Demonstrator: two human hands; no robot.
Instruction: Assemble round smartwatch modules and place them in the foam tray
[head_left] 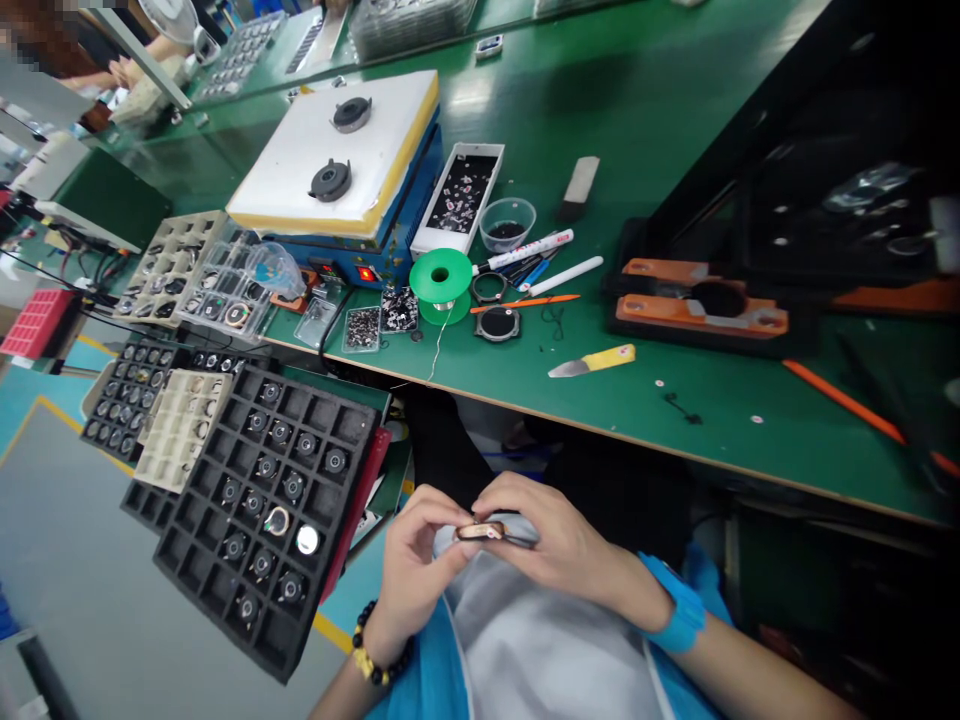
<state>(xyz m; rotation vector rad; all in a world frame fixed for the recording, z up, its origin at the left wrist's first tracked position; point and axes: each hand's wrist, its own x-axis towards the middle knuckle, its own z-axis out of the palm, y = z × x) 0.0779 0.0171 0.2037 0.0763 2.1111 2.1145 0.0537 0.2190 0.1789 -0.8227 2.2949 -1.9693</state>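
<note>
Close to my lap, I hold a small gold-rimmed watch case (480, 531) edge-on between both hands. My left hand (422, 548), a beaded bracelet at its wrist, pinches the case between thumb and fingers. From the other side my right hand (559, 530) grips it with fingers curled over the top; a blue band circles that wrist. A thin dark edge shows by the right fingers, too small to name. To the left of my hands, a black compartment tray (202, 535) holds several round watch cases, one with a bright white face.
On the green bench (510, 385) lie a solder spool (441, 275), a yellow-handled blade (592, 361), a marker (529, 250) and a parts tray (459, 200). Behind stands a blue heating box (390, 245) with two dark rings on top. An orange-and-black fixture (701, 300) sits right.
</note>
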